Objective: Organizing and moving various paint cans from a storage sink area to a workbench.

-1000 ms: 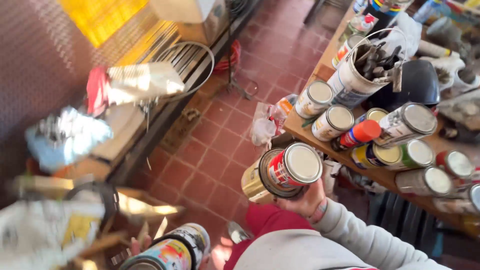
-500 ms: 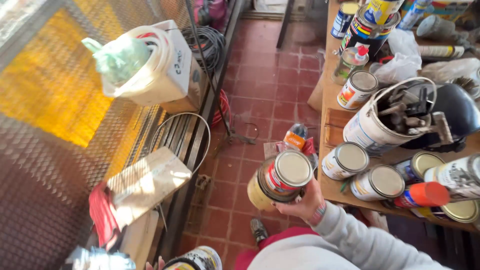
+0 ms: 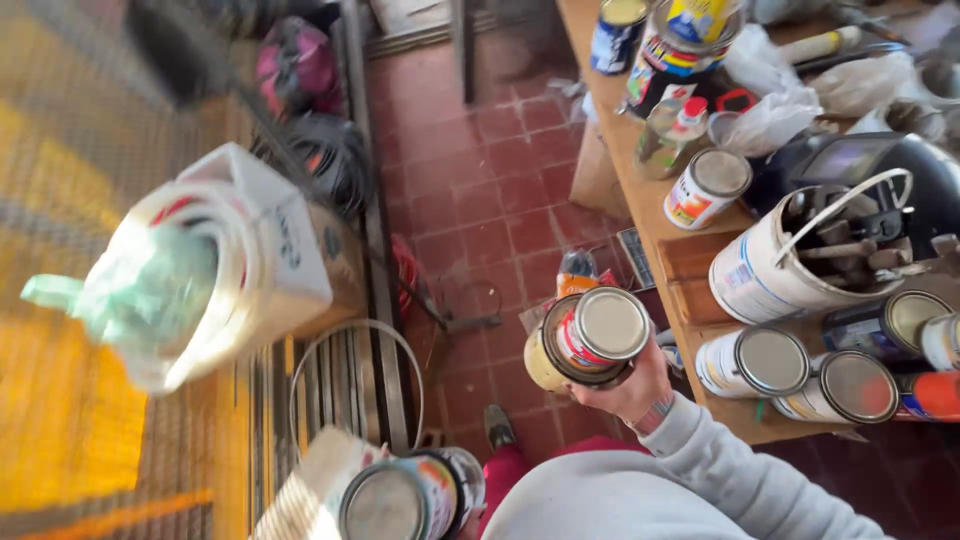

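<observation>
Metal lids catch the light everywhere. Right hand (image 3: 632, 385) is curled up around a small stack of two cans (image 3: 588, 340), fingers wrapped under and behind them, grey sleeve (image 3: 700, 465) running back to the body. Stack sits in the air just off the bench edge (image 3: 640, 215), over the red tile floor (image 3: 500, 170), top can w/ a red-and-white label and pale lid, lower one yellowish.

Bottom of view: another can (image 3: 400, 495) w/ a multicolour label, lid facing up, held low on the left side. The left hand itself isn't visible, so can't tell its grip.

On the bench, just right of the held stack: two lidded cans (image 3: 750, 362) side by side, an orange-capped spray can beyond them. Behind those, a white bucket (image 3: 770, 270) full of tools, wire handle up. Further along, a small white can (image 3: 706, 186) w/ grey lid, then bottles, plastic bags and tall printed tins.

Left side: a white box (image 3: 275, 235) w/ a coil of pale hose and a green bag, blurred, against yellow mesh. A wire ring (image 3: 350, 385) below it.
</observation>
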